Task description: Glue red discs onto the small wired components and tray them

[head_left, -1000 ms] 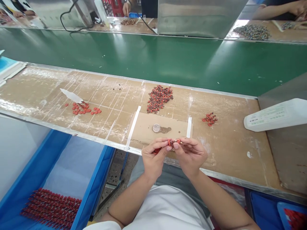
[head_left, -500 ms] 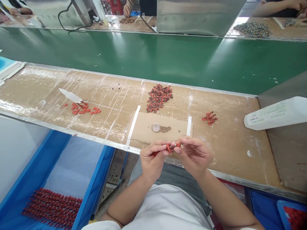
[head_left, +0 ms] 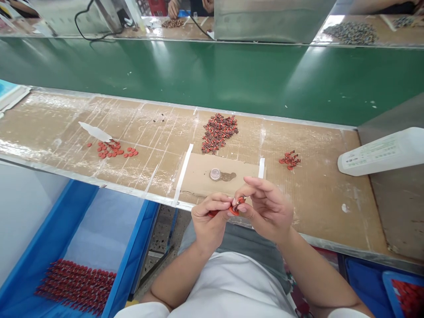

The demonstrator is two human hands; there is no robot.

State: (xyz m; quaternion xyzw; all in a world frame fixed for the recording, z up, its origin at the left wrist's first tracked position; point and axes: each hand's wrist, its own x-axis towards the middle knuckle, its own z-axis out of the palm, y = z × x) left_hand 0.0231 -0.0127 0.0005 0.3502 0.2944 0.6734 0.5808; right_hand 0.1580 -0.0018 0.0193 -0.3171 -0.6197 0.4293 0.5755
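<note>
Both hands meet above the front edge of the bench. My left hand (head_left: 209, 218) is closed on small red discs, with a red edge (head_left: 213, 213) showing in the palm and one red disc (head_left: 233, 211) at the fingertips. My right hand (head_left: 270, 212) pinches a small red-and-dark piece (head_left: 241, 201) against that disc, its upper fingers raised. Fingers partly cover the join between the two. Just beyond lies a small round clear cup (head_left: 215, 174) on a cardboard sheet (head_left: 195, 181), beside a brown wet patch. Behind it is a heap of small red-and-black pieces (head_left: 220, 132).
Loose red discs (head_left: 107, 150) lie left by a white pointed strip (head_left: 95, 131). A small red cluster (head_left: 289, 160) and a white bottle (head_left: 380, 150) are right. A blue bin (head_left: 127, 247) holds rows of red pieces. Beyond the green belt (head_left: 212, 79), other people's hands work.
The small red-and-dark piece has swung from nearly level to tilted upward against the disc. My right index finger has lifted. The view has shifted slightly.
</note>
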